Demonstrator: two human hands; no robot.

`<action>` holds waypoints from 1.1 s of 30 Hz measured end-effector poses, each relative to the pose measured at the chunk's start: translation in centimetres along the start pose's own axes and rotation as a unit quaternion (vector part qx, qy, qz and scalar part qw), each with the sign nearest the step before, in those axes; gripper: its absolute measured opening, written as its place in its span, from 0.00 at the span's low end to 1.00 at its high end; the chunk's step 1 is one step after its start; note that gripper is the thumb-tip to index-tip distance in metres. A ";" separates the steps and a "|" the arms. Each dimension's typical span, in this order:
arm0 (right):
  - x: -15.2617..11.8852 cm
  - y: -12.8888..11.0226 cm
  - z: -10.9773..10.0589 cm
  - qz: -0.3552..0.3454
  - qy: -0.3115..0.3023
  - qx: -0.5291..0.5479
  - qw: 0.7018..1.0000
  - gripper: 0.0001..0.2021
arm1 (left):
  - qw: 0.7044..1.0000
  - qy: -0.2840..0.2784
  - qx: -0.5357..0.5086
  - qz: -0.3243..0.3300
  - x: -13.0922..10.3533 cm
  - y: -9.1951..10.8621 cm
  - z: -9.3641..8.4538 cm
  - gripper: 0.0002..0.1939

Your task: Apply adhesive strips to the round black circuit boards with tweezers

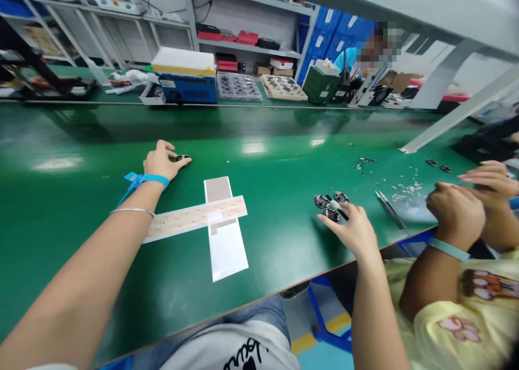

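At the left of the green table, my left hand [160, 162] has its thumb and fingers closed around a small round black part [183, 157] lying at the tabletop. Over on the right, my right hand [354, 230] reaches in with thumb and fingers apart, beside a cluster of round black parts: one at the left [321, 201], one behind [341, 197] and one nearest my thumb [331, 215]. A slim black-and-white piece [337, 204] lies among them, its end close to my fingers. Between my hands a strip with rows of small stickers [190, 217] crosses a white sheet [229, 248].
A co-worker's hands [458, 210] are close on the right, by tweezers [389, 207] and scattered small pale bits [407, 190]. A white slanted post [441, 116] meets the table there. Part trays [239, 86] and a blue box [186, 86] line the back.
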State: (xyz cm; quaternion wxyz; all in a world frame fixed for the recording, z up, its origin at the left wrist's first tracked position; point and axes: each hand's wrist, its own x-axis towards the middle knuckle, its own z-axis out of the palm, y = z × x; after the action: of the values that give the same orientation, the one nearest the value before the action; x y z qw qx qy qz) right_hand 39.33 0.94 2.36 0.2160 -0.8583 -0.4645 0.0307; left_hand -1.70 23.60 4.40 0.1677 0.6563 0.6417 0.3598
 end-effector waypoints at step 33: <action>-6.4 -16.9 8.5 -0.197 -0.293 0.483 0.801 0.15 | 0.960 -0.194 0.085 0.184 -23.0 3.5 -1.6 0.20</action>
State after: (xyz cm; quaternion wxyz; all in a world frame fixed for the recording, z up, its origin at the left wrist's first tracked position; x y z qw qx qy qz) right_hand 20.31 6.70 0.44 0.4576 -0.4828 -0.5893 0.4584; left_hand 1.66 0.68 1.98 0.1633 0.8319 0.4933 0.1948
